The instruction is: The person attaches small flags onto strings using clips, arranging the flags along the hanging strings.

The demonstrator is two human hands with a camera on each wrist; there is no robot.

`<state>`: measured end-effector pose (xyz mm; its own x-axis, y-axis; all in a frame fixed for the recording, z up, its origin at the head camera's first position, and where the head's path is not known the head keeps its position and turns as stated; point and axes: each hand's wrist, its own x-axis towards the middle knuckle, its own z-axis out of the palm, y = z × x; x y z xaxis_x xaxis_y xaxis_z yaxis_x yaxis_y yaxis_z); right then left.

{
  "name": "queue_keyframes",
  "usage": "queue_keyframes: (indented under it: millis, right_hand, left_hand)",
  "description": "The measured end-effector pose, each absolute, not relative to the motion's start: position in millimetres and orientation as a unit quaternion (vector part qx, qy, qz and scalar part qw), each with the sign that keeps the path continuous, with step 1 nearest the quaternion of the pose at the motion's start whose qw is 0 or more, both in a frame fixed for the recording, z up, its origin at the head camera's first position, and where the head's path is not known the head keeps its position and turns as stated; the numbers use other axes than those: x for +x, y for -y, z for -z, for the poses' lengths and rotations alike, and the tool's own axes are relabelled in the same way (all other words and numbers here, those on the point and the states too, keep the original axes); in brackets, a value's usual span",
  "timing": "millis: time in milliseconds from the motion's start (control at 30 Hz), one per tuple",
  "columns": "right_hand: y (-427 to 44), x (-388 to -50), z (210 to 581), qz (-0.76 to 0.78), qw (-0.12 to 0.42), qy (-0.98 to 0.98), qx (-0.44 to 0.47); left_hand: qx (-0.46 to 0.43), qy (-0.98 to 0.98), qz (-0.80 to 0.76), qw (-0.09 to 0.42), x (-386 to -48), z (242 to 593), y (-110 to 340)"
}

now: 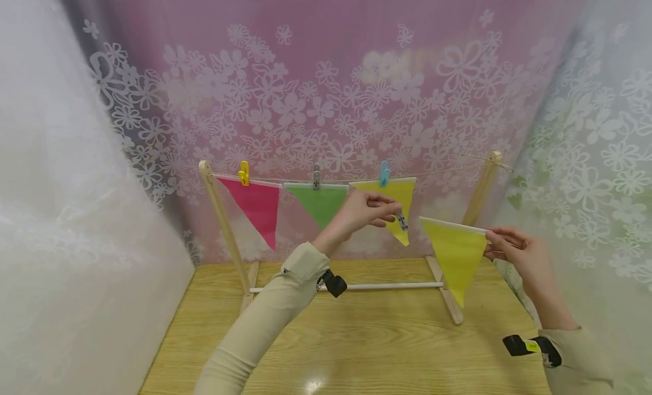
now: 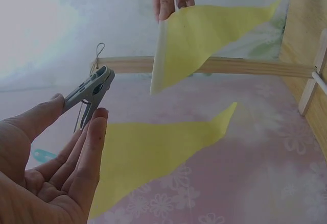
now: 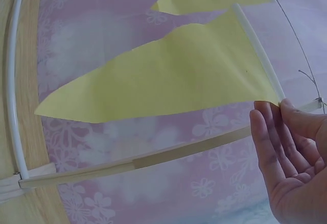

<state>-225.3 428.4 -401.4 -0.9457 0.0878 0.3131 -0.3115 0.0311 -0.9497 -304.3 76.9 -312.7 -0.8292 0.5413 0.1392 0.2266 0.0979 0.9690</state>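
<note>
Between thumb and fingers, my left hand (image 1: 364, 211) pinches a grey clothespin (image 2: 91, 94), in front of the hanging yellow pennant (image 1: 402, 194). My right hand (image 1: 524, 256) pinches the white-edged top corner of another yellow pennant (image 1: 453, 253), whose point hangs down. This pennant is below the string (image 1: 443, 171) and apart from it. A blue clothespin (image 1: 384, 174) holds the hanging yellow pennant on the string. Left of it hang a green pennant (image 1: 318, 202) under a grey clothespin (image 1: 316, 177) and a red pennant (image 1: 260, 205) under a yellow clothespin (image 1: 244, 173).
The string runs between a left wooden post (image 1: 221, 225) and a right wooden post (image 1: 481, 188). A white rod (image 1: 387, 286) joins their feet low down, over the wood-grain table (image 1: 356, 338). Flower-patterned curtains (image 1: 331, 89) stand behind and at the sides.
</note>
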Motion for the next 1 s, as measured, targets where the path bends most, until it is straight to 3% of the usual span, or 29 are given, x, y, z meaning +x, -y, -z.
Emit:
queue_keyframes:
  millis: [567, 1000]
  right_hand:
    - [-439, -239, 370, -0.693, 0.125, 0.707, 0.068]
    - [-437, -252, 350, -0.692, 0.11, 0.709, 0.079]
  left_hand:
    - [0.324, -0.749, -0.574, 0.064, -313, 275, -102]
    - [0.343, -0.752, -0.561, 0.049, -323, 247, -121]
